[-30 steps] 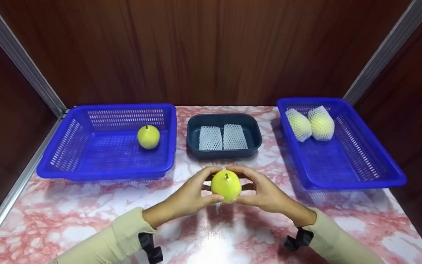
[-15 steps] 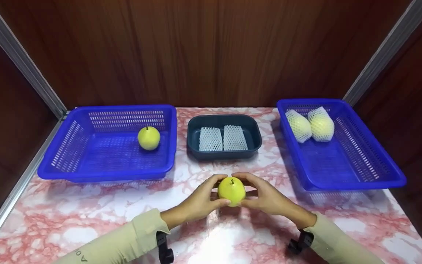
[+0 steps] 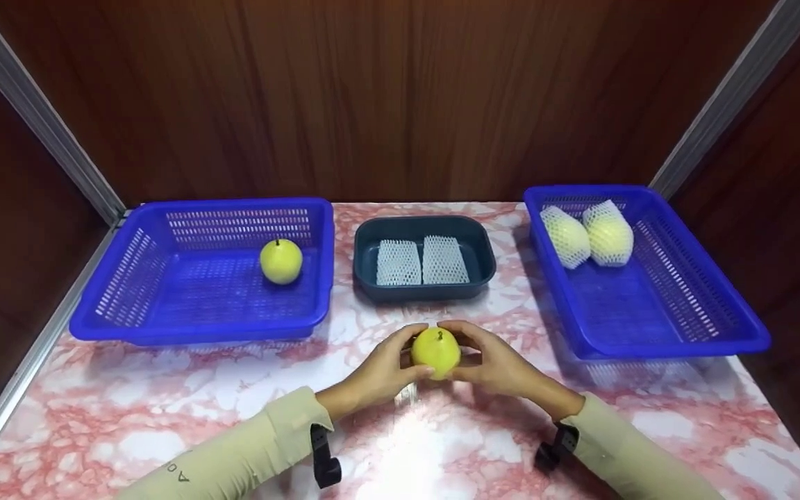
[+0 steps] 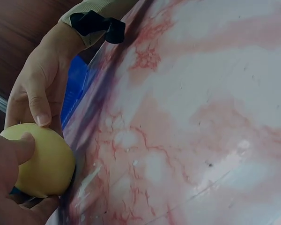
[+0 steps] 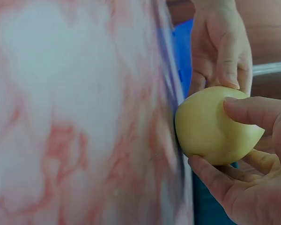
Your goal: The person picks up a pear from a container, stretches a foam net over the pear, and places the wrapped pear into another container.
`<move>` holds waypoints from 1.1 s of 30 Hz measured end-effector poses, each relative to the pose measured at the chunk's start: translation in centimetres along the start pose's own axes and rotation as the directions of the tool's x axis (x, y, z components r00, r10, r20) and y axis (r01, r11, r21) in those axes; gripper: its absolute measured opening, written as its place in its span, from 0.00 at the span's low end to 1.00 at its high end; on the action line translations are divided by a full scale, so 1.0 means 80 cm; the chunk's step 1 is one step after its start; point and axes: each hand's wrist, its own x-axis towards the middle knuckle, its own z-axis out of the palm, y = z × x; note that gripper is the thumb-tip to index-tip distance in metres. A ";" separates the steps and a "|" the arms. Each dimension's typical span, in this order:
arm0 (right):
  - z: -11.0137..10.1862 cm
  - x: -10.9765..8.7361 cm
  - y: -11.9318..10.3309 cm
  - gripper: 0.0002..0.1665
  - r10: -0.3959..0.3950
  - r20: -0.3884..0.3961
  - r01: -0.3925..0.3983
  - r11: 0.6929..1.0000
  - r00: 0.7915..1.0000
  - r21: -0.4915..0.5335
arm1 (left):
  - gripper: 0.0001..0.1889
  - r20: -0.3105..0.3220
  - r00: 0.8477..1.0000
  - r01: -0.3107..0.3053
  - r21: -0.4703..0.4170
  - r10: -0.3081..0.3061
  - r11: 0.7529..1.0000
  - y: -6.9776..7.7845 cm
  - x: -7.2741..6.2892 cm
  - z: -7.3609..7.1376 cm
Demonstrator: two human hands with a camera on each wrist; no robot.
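A yellow pear point(image 3: 436, 351), stem up, is held between both hands over the near middle of the table in the head view. My left hand point(image 3: 387, 367) grips its left side, thumb on the near face and fingers curled behind. Opposite it, my right hand point(image 3: 498, 362) grips the right side in the same way. Both wrist views show the thumbs against the pear point(image 4: 49, 161) and fingers round its underside. Beyond the hands stands a dark tray point(image 3: 424, 292) with two white foam net sleeves, the left sleeve point(image 3: 399, 262) and the right sleeve point(image 3: 445, 260), lying flat.
At the left, a blue basket point(image 3: 192, 332) contains one bare pear point(image 3: 280, 262). Another blue basket point(image 3: 678, 347) at the right contains two pears in foam nets, a left one point(image 3: 567, 237) and a right one point(image 3: 609, 235). A wooden wall point(image 3: 400, 97) rises behind the marbled table point(image 3: 164, 410).
The pear and my left hand have shifted slightly right over the second. During the last half second, both hands have moved a little away from me with the pear. Trays and baskets stay put.
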 end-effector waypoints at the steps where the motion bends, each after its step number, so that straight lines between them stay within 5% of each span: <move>1: -0.001 0.001 0.001 0.43 0.002 0.000 -0.002 1.000 1.000 -0.002 | 0.33 -0.001 1.000 -0.007 -0.001 0.007 1.000 -0.001 0.002 0.000; 16: -0.010 0.015 0.005 0.43 0.011 -0.006 -0.011 0.999 1.000 -0.048 | 0.35 -0.044 0.999 -0.012 0.026 0.013 1.000 -0.009 0.025 -0.004; 23: -0.011 0.016 0.004 0.45 0.039 -0.018 -0.039 0.999 0.999 -0.033 | 0.26 -0.110 0.994 0.026 0.007 -0.025 1.000 -0.002 0.027 -0.016; 28: -0.010 0.017 0.004 0.45 0.031 -0.030 -0.033 0.998 0.999 -0.047 | 0.19 -0.223 0.969 0.099 -0.044 -0.106 0.994 -0.004 0.029 -0.023; 33: -0.009 0.017 0.003 0.43 0.035 -0.039 -0.037 0.998 0.999 -0.047 | 0.14 -0.360 0.909 0.162 -0.161 -0.211 0.974 -0.010 0.034 -0.031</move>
